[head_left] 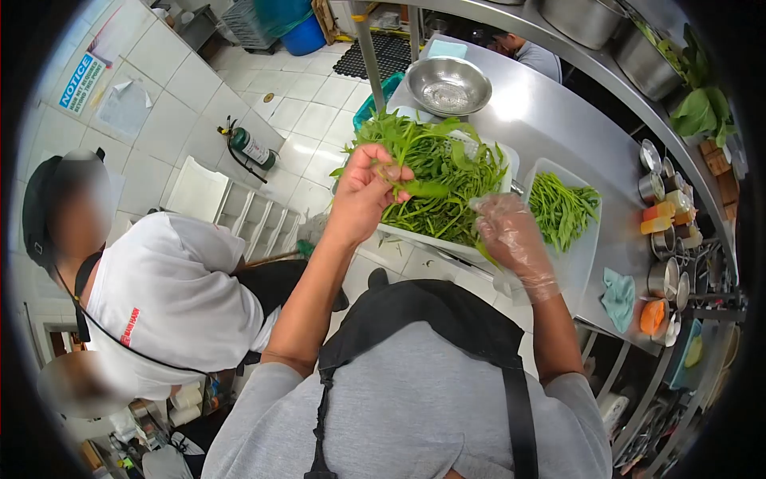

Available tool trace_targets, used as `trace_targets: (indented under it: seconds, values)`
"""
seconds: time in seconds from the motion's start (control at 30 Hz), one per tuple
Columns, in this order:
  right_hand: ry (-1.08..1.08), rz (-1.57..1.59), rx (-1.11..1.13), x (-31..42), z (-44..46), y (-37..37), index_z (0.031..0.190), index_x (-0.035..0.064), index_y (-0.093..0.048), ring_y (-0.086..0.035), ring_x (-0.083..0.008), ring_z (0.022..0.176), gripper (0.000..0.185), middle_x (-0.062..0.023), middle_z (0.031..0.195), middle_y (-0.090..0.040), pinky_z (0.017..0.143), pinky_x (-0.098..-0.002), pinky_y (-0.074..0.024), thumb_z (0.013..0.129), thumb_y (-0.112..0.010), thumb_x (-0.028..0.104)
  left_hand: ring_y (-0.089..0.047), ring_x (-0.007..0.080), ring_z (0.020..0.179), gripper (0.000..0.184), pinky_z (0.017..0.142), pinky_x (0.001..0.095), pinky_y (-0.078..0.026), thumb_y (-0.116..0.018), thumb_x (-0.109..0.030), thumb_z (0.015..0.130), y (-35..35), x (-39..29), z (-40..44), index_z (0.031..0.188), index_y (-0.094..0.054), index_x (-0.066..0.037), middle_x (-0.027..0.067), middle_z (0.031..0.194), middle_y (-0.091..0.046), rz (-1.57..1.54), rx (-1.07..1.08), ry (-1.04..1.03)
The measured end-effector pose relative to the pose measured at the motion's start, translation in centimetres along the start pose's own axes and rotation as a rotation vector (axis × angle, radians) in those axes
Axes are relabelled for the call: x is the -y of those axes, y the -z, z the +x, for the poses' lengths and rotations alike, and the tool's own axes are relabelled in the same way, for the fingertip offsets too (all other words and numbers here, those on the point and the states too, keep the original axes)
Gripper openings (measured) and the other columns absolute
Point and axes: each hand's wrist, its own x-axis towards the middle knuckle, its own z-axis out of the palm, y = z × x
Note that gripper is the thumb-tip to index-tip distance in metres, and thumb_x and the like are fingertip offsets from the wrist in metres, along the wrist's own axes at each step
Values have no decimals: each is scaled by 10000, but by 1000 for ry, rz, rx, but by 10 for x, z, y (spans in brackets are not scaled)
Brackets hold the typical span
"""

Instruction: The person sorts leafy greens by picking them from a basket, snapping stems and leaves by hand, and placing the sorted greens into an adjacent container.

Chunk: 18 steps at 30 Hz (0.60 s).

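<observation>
My bare left hand (369, 191) is closed in a pinch on a leafy green stem (427, 189), held above a heap of leafy greens (447, 172) that looks like water spinach. The heap fills a white tub (435, 241) in front of me. My right hand (517, 235) wears a clear plastic glove and is closed at the tub's right side. A bit of green stem (484, 253) shows at its fingers. To the right, a second, translucent tub (573, 275) holds a smaller pile of cut greens (561, 209).
A metal colander (448, 85) stands behind the tubs on the steel counter (535, 100). Sauce bottles (658, 214), small pots and a teal cloth (617, 299) line the right. A co-worker in a white shirt (171, 295) is close on my left. A shelf (511, 12) hangs overhead.
</observation>
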Motion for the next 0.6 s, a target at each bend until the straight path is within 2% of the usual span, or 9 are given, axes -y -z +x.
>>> trace_targets:
  seconds: [0.13,0.23,0.33,0.37,0.47,0.5,0.6]
  values:
    - [-51,3,-83,-15,-8,26,1219,46,-780,-664,-409,1147,306,-195,1178,-750,1048,-506,-525,937,-688,121,-697,149,947,163,788,299,-563,-650,-58,1092,-22,-6,-3,1194,-535,-113,61,1037,-684,327,-37,-65]
    - [-99,-81,-140,-26,-14,40,1215,49,-781,-673,-405,1156,298,-193,1189,-753,1037,-501,-536,936,-694,101,-715,136,978,130,781,282,-563,-640,-32,1097,-25,6,-1,1168,-545,-85,33,1014,-653,528,15,-188]
    - [-117,-124,-218,-28,-15,55,1211,58,-782,-677,-399,1159,278,-191,1180,-752,1034,-493,-543,949,-700,97,-726,136,984,105,771,274,-560,-624,-5,1095,-33,18,7,1136,-550,-67,12,1007,-626,646,7,-165]
    - [-125,-154,-256,-25,-12,58,1209,60,-783,-677,-398,1157,269,-188,1180,-753,1034,-494,-542,955,-700,99,-737,147,969,88,771,307,-570,-641,-30,1082,-37,26,10,1156,-593,-28,40,1016,-686,677,-10,-162]
    - [-113,-131,-259,-12,-4,59,1199,75,-788,-678,-394,1148,242,-180,1183,-752,1026,-497,-541,981,-690,111,-735,148,911,181,765,343,-569,-675,-71,1058,-45,28,19,1232,-669,-19,84,1035,-767,1178,443,19]
    - [-105,-107,-243,-8,-1,57,1196,82,-790,-679,-392,1144,234,-178,1184,-751,1022,-498,-541,990,-685,117,-731,195,858,261,785,368,-573,-702,-117,1030,-36,41,17,1282,-731,-57,127,1058,-804,1116,493,-22]
    - [13,-102,-154,0,-2,33,1200,94,-796,-682,-375,1135,231,-165,1178,-753,1008,-483,-545,1013,-669,142,-738,272,836,256,799,385,-587,-711,-133,1016,-12,37,24,1258,-770,-78,140,1042,-807,1114,243,22]
